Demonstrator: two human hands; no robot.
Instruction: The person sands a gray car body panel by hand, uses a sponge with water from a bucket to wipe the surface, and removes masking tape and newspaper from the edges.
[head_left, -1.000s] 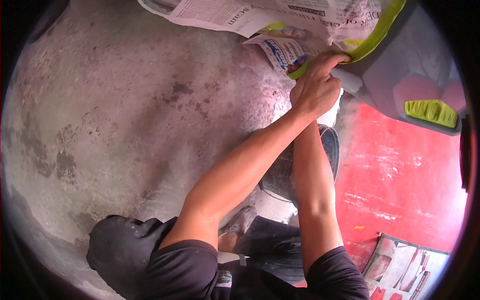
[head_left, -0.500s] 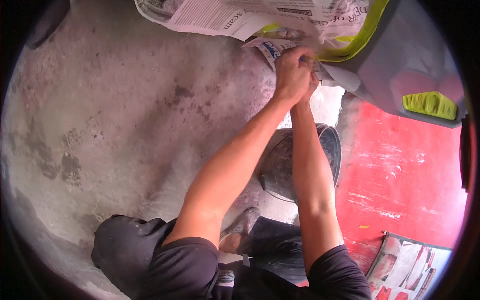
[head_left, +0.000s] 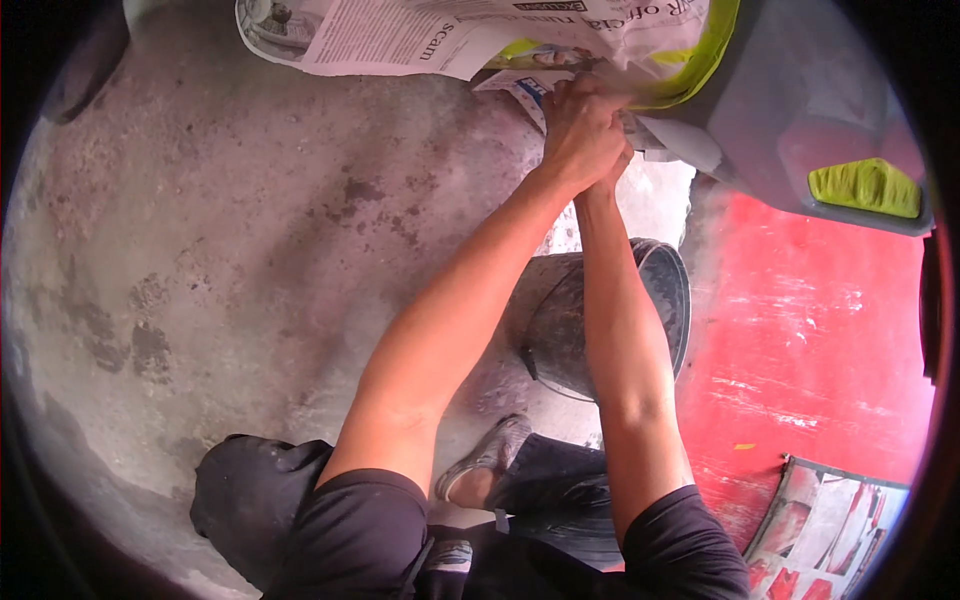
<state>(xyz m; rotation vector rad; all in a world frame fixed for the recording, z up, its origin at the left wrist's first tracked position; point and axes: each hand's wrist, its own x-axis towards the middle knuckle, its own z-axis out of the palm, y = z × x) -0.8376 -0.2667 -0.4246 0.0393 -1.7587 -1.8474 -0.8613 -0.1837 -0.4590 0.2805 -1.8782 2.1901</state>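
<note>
Printed newspaper sheets [head_left: 400, 35] hang along the lower edge of a grey car body panel [head_left: 770, 110], with yellow-green masking tape [head_left: 715, 60] along their border. My left hand [head_left: 582, 130] is at the lower corner of the newspaper, its fingers bent and closed against the paper edge. Just beneath and behind it, my right hand [head_left: 613, 170] is mostly hidden, so its fingers do not show clearly. A pale loose paper flap [head_left: 680, 142] hangs beside the hands. What the left fingers pinch is too small and blurred to name.
A dark, dirty bucket [head_left: 560, 325] lies or leans behind my right forearm. More yellow-green tape covers an oblong patch [head_left: 865, 187] on the panel. Stained concrete floor [head_left: 250, 250] spreads left; a scuffed red surface [head_left: 790, 330] and a picture sheet [head_left: 825, 525] are at right.
Both hands have shifted slightly up and left with the view. The left fingers have spread a little along the paper edge; the newspaper and panel appear slightly higher in view.
</note>
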